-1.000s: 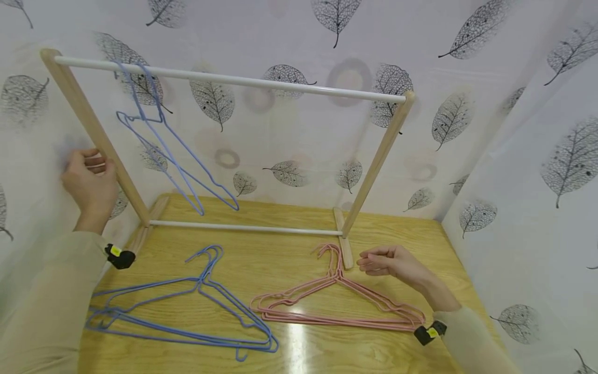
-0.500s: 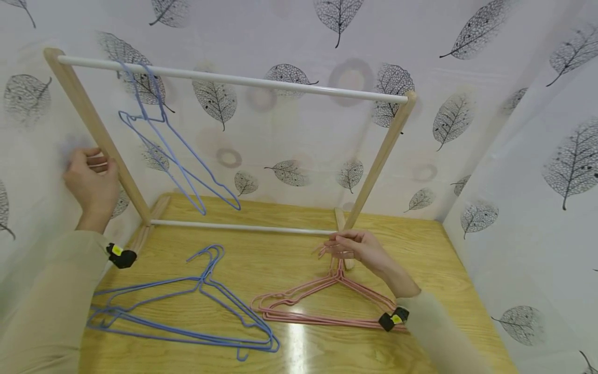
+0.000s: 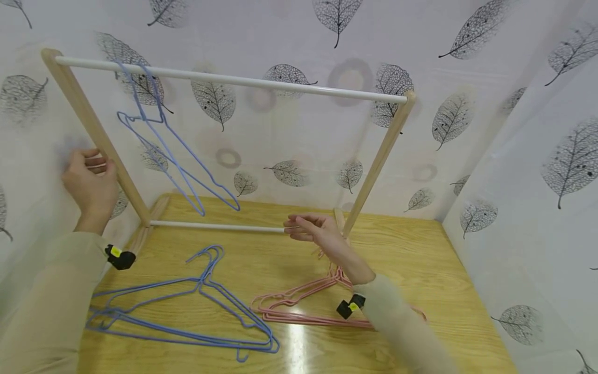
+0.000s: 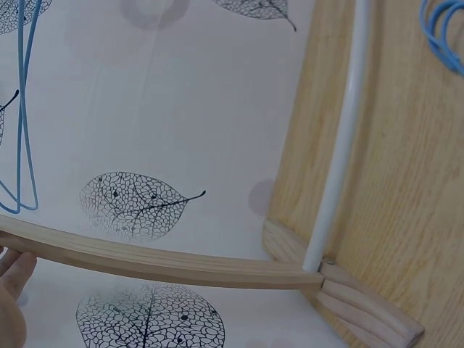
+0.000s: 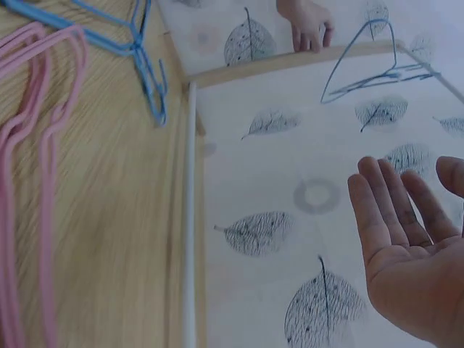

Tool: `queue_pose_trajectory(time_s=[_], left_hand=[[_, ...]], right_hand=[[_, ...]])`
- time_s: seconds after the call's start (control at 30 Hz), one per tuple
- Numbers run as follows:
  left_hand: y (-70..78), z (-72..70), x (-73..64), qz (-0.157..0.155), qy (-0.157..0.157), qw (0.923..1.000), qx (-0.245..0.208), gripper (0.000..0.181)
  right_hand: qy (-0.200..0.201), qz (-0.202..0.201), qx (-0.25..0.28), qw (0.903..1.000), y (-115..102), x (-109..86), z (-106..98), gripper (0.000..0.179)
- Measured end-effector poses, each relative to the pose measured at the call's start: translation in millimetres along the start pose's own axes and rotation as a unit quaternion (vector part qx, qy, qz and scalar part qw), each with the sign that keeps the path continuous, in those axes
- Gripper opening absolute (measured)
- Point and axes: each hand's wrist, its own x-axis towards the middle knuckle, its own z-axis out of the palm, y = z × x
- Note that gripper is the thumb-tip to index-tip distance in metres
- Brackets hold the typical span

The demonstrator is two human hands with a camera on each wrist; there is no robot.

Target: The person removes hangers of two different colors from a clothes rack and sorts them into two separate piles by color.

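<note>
My left hand point(image 3: 91, 179) holds the left wooden post point(image 3: 79, 101) of a small clothes rack, thumb and fingers at its outer edge. In the left wrist view, fingertips point(image 4: 18, 268) lie against the post. My right hand point(image 3: 313, 231) is raised in front of the rack's lower white rail point(image 3: 224, 227), holding nothing. The right wrist view shows its palm point(image 5: 413, 272) with fingers extended. Two blue wire hangers point(image 3: 136, 98) hang from the top rail point(image 3: 243, 80) near its left end. Pink hangers point(image 3: 337, 277) lie stacked on the table, partly hidden behind my right forearm.
Several blue hangers point(image 3: 201, 280) lie overlapping at the table's front left. The rack's right post point(image 3: 380, 161) rises near my right wrist. A leaf-patterned sheet point(image 3: 289, 31) covers the walls behind and at the sides of the wooden table point(image 3: 402, 249).
My right hand has moved left, from right of the pink hangers, past their hooks, to in front of the lower rail. My left hand and the hangers stay where they were.
</note>
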Motion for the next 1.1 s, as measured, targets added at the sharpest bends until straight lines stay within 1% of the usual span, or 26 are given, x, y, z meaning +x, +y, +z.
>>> queue_pose_trajectory(time_s=[0.2, 0.33, 0.5, 0.67, 0.87, 0.93, 1.1], left_hand=[[-0.4, 0.5, 0.0, -0.002, -0.004, 1.0, 0.007, 0.033], [-1.0, 1.5, 0.2, -0.006, -0.007, 0.9999, 0.012, 0.033], [-1.7, 0.7, 0.8, -0.004, -0.001, 1.0, -0.003, 0.032], [-1.6, -1.2, 0.2, 0.0, 0.004, 0.9999, -0.014, 0.03], [-1.0, -2.5, 0.0, -0.005, -0.001, 0.9999, -0.01, 0.032], [-1.4, -2.4, -0.1, -0.002, -0.002, 1.0, -0.006, 0.033], [-3.1, -0.7, 0.9, 0.001, -0.002, 0.9999, -0.014, 0.032]], right_hand=[[0.005, -0.026, 0.015, 0.9995, -9.8, 26.9, 30.7, 0.042], [-0.005, -0.038, 0.003, 0.9993, -19.8, 41.1, 48.2, 0.04], [-0.025, -0.059, -0.002, 0.9979, -32.4, 56.6, 68.2, 0.038], [-0.038, -0.078, -0.026, 0.9959, -39.6, 71.9, 84.2, 0.039], [-0.04, -0.09, -0.061, 0.9933, -45.8, 87.7, 101.0, 0.041], [-0.04, -0.093, -0.064, 0.9928, -47.6, 91.7, 106.4, 0.041], [-0.037, -0.093, -0.061, 0.9931, -51.9, 101.8, 118.5, 0.043]])
